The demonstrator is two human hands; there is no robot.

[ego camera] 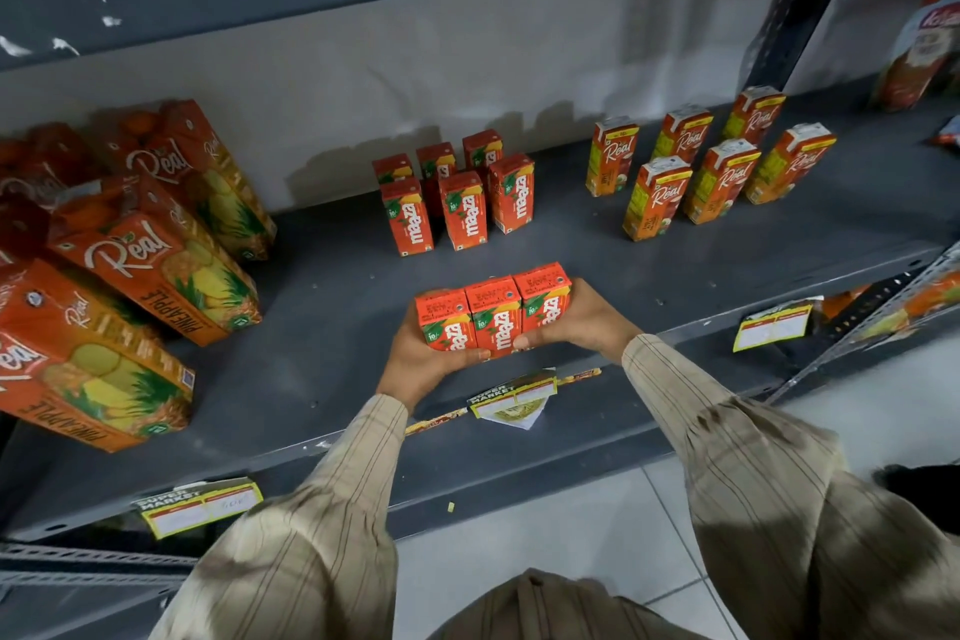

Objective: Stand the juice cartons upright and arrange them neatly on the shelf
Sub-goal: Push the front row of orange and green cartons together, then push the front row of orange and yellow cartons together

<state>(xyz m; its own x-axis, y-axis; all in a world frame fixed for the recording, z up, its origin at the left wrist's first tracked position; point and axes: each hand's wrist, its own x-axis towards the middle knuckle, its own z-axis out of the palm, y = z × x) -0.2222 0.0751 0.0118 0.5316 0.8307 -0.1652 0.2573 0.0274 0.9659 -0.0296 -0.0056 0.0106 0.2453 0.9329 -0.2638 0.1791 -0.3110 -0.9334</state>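
Three small red Maaza cartons (493,312) stand upright side by side near the front of the grey shelf (322,307). My left hand (421,359) presses the left end of the row and wraps under its front. My right hand (582,317) presses the right end, thumb across the front. Behind them, several more small Maaza cartons (457,198) stand upright in two rows.
Large Real pineapple cartons (140,265) stand at the left. Several small Real cartons (711,166) stand upright at the right. A dark upright post (810,0) rises at the back right. Price labels (511,398) hang on the shelf's front edge. White floor tiles lie below.
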